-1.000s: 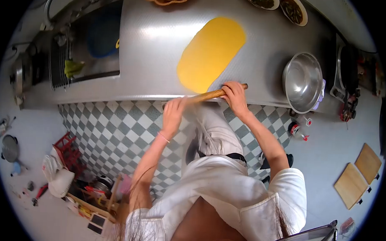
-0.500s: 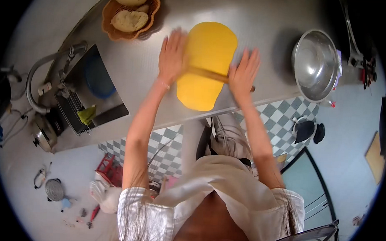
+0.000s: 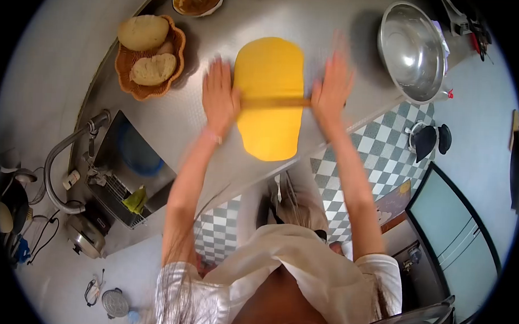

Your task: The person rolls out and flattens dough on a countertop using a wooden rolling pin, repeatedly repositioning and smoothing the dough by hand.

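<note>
A long sheet of yellow dough [image 3: 270,65] lies flat on the metal counter. Across its middle sits a thin wooden rolling pin [image 3: 276,102], blurred by motion. My left hand [image 3: 220,98] is over the pin's left end, fingers stretched out and palm down. At the other end my right hand [image 3: 330,96] presses with its palm, fingers extended and smeared at the tips. Both palms hide the ends of the pin.
A wicker basket [image 3: 178,59] with bread-like pieces stands left of the dough, near a bowl of brown food [image 3: 197,1]. To the right is a steel bowl [image 3: 413,53]. A sink [image 3: 108,148] with a faucet [image 3: 57,155] lies at the left. The counter's front edge [image 3: 253,182] is close to my body.
The head view has turned, so the dough and pin look straighter and the brown-food bowl shows more. Both hands stay on the pin, which sits slightly farther up the dough.
</note>
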A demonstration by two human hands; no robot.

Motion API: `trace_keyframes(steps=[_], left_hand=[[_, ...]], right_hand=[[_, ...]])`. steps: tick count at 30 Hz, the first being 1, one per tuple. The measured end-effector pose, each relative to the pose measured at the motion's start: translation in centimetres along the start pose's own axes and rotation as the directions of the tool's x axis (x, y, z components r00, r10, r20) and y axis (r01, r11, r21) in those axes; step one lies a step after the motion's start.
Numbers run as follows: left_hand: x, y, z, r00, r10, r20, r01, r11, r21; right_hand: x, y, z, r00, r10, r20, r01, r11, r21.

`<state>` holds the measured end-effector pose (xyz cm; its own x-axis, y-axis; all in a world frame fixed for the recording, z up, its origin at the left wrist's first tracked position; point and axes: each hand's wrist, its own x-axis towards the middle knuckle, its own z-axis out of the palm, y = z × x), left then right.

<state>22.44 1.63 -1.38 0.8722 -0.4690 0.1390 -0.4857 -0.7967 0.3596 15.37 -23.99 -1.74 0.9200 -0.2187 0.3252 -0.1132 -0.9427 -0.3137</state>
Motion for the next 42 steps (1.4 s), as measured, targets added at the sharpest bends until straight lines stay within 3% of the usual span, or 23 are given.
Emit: trace_keyframes(steps=[2, 3, 7, 9, 12, 14, 15, 16, 17, 19, 21, 22, 24, 26, 28, 31, 33, 35, 36, 38, 39, 40, 42], left_hand=[[-6.1, 0.6, 0.2, 0.993, -0.015, 0.117, 0.016, 1.0, -0.002], [-7.4, 0.5, 0.6, 0.984, -0.017, 0.177, 0.018, 1.0, 0.0], [5.2, -0.1, 0.0, 0.993, -0.031, -0.114, 0.03, 1.0, -0.01], [4.8, -0.5, -0.1, 0.992, -0.005, -0.129, 0.0, 0.999, -0.04], [-6.4, -1.0, 2.3, 0.992, 0.088, 0.094, -0.099, 0.987, 0.123], [-2.5, -0.9, 1.4, 0.993, 0.056, 0.108, -0.066, 0.994, 0.088], [-0.1, -0.7, 0.4, 0.992, 0.032, 0.126, -0.042, 0.997, 0.072], [4.0, -1.0, 0.0, 0.999, 0.016, -0.031, -0.017, 0.998, -0.061], [6.9, -1.6, 0.1, 0.992, 0.018, -0.127, -0.019, 1.0, -0.008], [6.5, -1.6, -0.7, 0.989, 0.0, -0.148, -0.006, 0.999, -0.044], [-0.4, -1.6, 0.9, 0.992, 0.097, 0.081, -0.101, 0.994, 0.05], [-3.9, -1.5, 1.4, 0.987, 0.067, 0.147, -0.075, 0.996, 0.049], [1.1, -1.8, 1.1, 0.996, 0.07, 0.057, -0.071, 0.997, 0.02], [6.7, -2.3, 0.4, 0.993, 0.07, -0.093, -0.072, 0.997, -0.018], [4.5, -1.8, 0.4, 0.998, 0.056, -0.034, -0.057, 0.998, -0.03], [-2.5, -1.2, 2.0, 0.993, 0.034, 0.115, -0.037, 0.999, 0.028], [1.5, -1.3, 1.5, 0.997, 0.034, 0.074, -0.041, 0.995, 0.09], [8.7, -2.0, 0.4, 0.994, 0.028, -0.103, -0.028, 1.0, 0.008], [10.4, -2.4, 0.2, 0.978, 0.039, -0.203, -0.037, 0.999, 0.018], [5.4, -1.9, 0.5, 0.998, 0.056, -0.01, -0.056, 0.998, 0.024], [3.0, -1.8, 1.3, 0.995, 0.075, 0.061, -0.077, 0.997, 0.031], [-0.4, -1.9, 2.3, 0.992, 0.097, 0.077, -0.095, 0.995, -0.023], [5.0, -2.2, 1.5, 0.996, 0.091, 0.022, -0.091, 0.996, 0.002]], right_hand=[[-8.6, -0.1, 0.6, 0.999, -0.018, 0.041, 0.02, 0.999, -0.05], [-7.4, 0.1, 0.8, 0.999, -0.034, 0.03, 0.035, 0.998, -0.054], [3.8, 0.5, 1.3, 0.998, 0.01, -0.055, -0.011, 1.0, -0.015], [2.5, 0.5, 0.9, 0.997, 0.061, -0.039, -0.06, 0.998, 0.013], [-4.0, 0.3, 1.2, 1.0, 0.02, 0.015, -0.02, 1.0, -0.013], [-5.2, 0.3, 1.5, 0.996, -0.026, 0.085, 0.035, 0.994, -0.1], [-2.3, 0.2, 1.5, 0.999, -0.021, 0.039, 0.022, 0.999, -0.028], [3.8, 0.3, 1.6, 1.0, -0.011, -0.015, 0.012, 0.999, 0.041], [7.1, 0.4, 1.6, 0.997, 0.002, -0.073, 0.006, 0.994, 0.108], [3.4, 0.1, 1.3, 0.998, 0.019, -0.052, -0.013, 0.994, 0.107], [-0.1, 0.4, 1.5, 0.999, -0.039, -0.037, 0.041, 0.998, 0.049], [-2.8, 0.8, 1.9, 0.996, -0.091, -0.007, 0.091, 0.996, -0.011], [-0.4, 0.8, 1.8, 0.987, -0.159, 0.037, 0.161, 0.986, -0.034], [7.4, 1.1, 2.6, 0.993, -0.077, -0.09, 0.081, 0.996, 0.045], [7.6, 0.7, 2.3, 0.988, 0.001, -0.151, 0.014, 0.995, 0.101], [-2.3, 1.3, 2.6, 0.999, -0.021, 0.042, 0.022, 1.0, -0.02], [1.0, 1.7, 2.8, 0.997, -0.076, -0.032, 0.077, 0.997, 0.004], [9.2, 1.2, 2.5, 0.994, -0.062, -0.089, 0.069, 0.995, 0.079], [8.7, 1.3, 2.5, 0.994, -0.028, -0.102, 0.038, 0.995, 0.093], [6.3, 1.0, 2.4, 0.992, 0.033, -0.122, -0.016, 0.991, 0.136], [4.7, 1.2, 2.7, 0.995, -0.023, -0.101, 0.032, 0.996, 0.084], [1.9, 1.8, 3.1, 0.994, -0.077, -0.079, 0.079, 0.997, 0.026], [4.6, 1.5, 2.5, 0.991, -0.125, 0.05, 0.127, 0.991, -0.035]])
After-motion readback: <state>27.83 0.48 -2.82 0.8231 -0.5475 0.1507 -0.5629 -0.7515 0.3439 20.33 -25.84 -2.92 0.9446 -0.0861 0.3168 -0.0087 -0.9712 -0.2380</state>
